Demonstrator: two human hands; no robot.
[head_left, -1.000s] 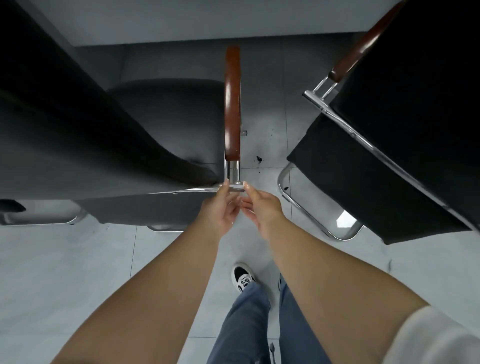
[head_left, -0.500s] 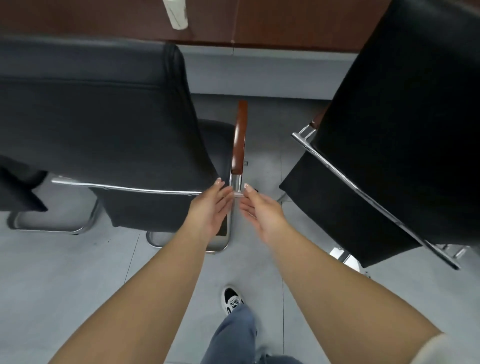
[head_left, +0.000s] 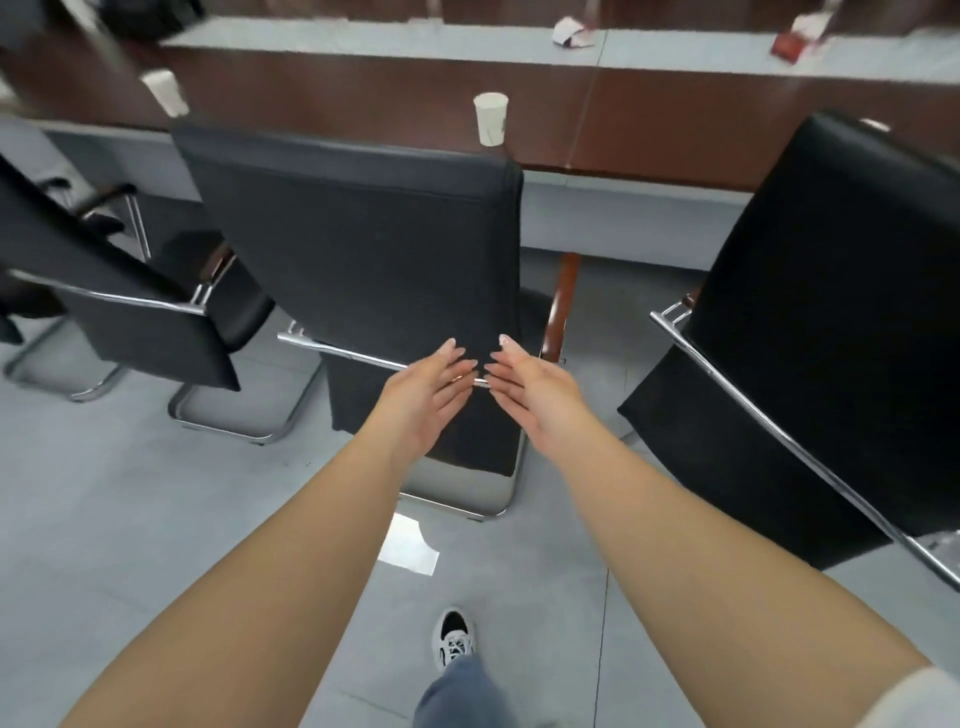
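A black office chair (head_left: 363, 244) stands in front of me, its back toward me, with a chrome bar (head_left: 343, 353) across the back and a brown wooden armrest (head_left: 563, 306) on its right. My left hand (head_left: 431, 387) and my right hand (head_left: 530, 384) reach forward side by side, fingers straight, palms facing each other. Their fingertips lie at the right end of the chrome bar. Neither hand holds anything.
A second black chair (head_left: 831, 312) stands close on the right and a third (head_left: 104, 291) on the left. Behind them runs a long brown and grey table (head_left: 649, 119) with two paper cups (head_left: 491, 119) and some packets. Grey tiled floor and my shoe (head_left: 454, 636) lie below.
My view has lifted from the floor to the chair backs and table. Both hands let go of the chrome frame by the armrest, opened, and now lie further left along the back bar.
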